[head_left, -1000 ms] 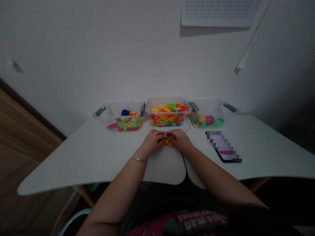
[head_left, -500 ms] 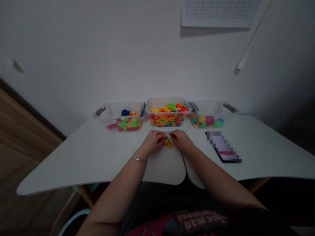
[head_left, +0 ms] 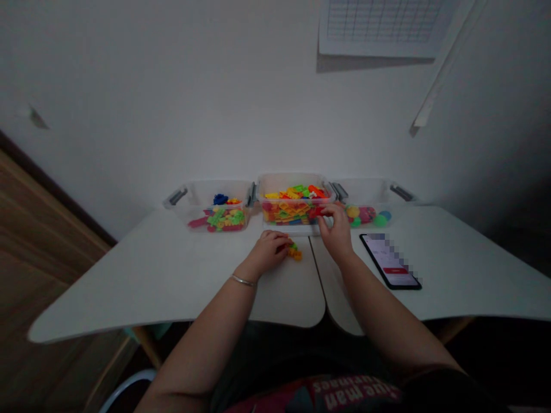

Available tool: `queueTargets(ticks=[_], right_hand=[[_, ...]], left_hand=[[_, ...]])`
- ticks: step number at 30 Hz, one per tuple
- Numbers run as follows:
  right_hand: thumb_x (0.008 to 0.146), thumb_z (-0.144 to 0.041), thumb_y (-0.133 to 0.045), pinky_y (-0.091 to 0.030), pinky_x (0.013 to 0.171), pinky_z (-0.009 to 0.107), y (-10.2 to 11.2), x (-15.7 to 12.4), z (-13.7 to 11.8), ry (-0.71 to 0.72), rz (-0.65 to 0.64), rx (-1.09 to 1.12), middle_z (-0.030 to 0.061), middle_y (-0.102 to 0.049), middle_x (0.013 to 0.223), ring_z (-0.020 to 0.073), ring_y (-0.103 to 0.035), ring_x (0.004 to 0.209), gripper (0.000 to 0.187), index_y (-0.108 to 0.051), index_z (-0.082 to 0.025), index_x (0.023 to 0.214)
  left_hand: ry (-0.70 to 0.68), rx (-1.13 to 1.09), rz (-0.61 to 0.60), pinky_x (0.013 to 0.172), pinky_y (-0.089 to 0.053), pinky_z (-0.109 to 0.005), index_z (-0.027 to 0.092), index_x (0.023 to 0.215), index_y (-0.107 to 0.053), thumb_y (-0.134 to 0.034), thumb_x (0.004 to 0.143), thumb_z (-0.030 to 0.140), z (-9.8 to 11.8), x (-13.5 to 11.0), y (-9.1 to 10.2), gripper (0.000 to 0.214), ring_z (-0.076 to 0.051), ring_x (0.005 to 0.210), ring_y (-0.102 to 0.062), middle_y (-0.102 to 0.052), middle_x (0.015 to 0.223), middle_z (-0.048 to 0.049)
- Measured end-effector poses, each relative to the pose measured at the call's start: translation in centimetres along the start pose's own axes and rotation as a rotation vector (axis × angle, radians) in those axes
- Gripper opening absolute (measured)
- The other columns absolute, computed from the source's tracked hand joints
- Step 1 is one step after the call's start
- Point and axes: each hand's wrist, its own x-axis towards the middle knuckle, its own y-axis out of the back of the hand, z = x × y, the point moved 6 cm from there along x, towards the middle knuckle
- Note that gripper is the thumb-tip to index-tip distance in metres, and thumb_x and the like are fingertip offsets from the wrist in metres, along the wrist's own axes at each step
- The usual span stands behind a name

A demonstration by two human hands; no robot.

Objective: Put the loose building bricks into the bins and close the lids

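Observation:
My left hand is closed, its curled fingers against a small cluster of green and orange toy building blocks low over the white table. Part of that cluster is hidden behind the fingertips. Further forward, my right hand pinches a small red toy block at the front right corner of the middle clear plastic bin. Yellow, orange, green and red toy pieces fill this bin.
A left clear bin holds green, pink and blue pieces. In the right clear bin lie colourful balls. A phone rests on the white table, right of my right forearm. A seam runs between the tabletops.
My right hand has moved forward and right, away from the block cluster, to the middle bin's corner with the red block. My left hand has stayed at the cluster.

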Motion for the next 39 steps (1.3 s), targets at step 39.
queueTargets(ticks=[39], right_hand=[[0.084,-0.022,-0.051,-0.027,0.111,0.056,-2.3,-1.2,-1.1,0.014,-0.142,-0.241,0.016,-0.039,0.145,0.0312,-0.028,0.139,0.045,-0.048,-0.017,0.128]], left_hand=[[0.031,-0.042,0.01,0.099,-0.044,-0.039,0.022,0.104,-0.071,-0.062,0.083,0.019,0.2,0.1,0.7,0.023,-0.021,0.106,-0.059,-0.069,0.111,-0.006]])
